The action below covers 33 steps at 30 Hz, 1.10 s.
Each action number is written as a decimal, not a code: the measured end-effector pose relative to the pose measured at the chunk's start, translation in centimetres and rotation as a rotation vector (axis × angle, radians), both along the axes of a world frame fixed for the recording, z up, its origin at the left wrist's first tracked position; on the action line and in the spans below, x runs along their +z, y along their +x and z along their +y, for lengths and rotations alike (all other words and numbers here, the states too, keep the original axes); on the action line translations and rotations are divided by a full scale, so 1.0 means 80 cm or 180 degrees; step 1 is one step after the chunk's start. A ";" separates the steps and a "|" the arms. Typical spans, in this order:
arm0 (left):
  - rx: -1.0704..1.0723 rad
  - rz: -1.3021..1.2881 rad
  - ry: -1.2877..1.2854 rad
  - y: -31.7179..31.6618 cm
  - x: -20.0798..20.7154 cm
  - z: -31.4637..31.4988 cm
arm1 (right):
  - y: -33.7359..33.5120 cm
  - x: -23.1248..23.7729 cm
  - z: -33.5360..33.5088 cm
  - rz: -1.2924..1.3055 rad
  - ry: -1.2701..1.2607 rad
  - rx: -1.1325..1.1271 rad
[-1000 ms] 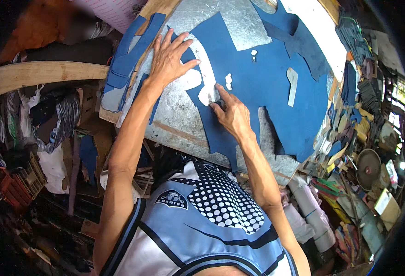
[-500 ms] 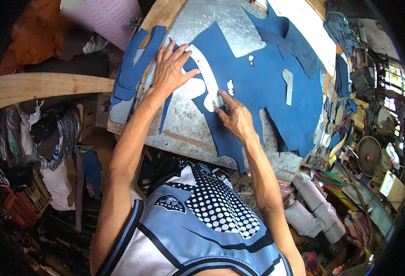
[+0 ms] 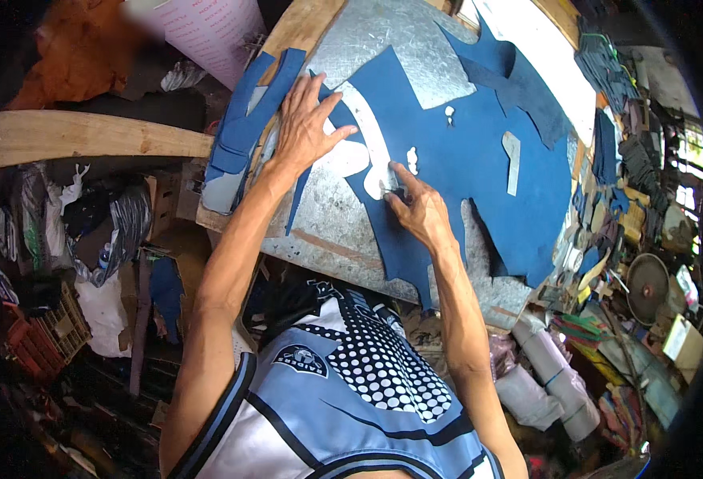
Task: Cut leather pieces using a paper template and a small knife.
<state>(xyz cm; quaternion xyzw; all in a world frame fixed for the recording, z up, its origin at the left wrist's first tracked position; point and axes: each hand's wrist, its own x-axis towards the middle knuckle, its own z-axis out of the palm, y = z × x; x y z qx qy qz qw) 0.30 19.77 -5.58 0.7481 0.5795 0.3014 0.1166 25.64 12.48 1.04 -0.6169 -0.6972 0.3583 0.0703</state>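
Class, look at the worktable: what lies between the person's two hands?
In the head view, a pale curved template on blue leather lies between the left hand and right hand.

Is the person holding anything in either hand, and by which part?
The right hand pinches a small tool at its upper end, tip on the blue sheet; what tool cannot be told. The left hand holds nothing: it presses flat on the pale template.

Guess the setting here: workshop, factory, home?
Probably a small leather or shoe-making workshop. A large blue hide lies on a metal-topped bench; the left hand presses a pale pattern piece onto it while the right hand works a small tool along its edge. Cut blue strips and material rolls crowd around.
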 end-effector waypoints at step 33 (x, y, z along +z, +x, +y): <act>-0.0316 0.0458 -0.0007 0.002 -0.004 0.023 | -0.013 -0.003 -0.005 -0.0341 0.0377 0.0008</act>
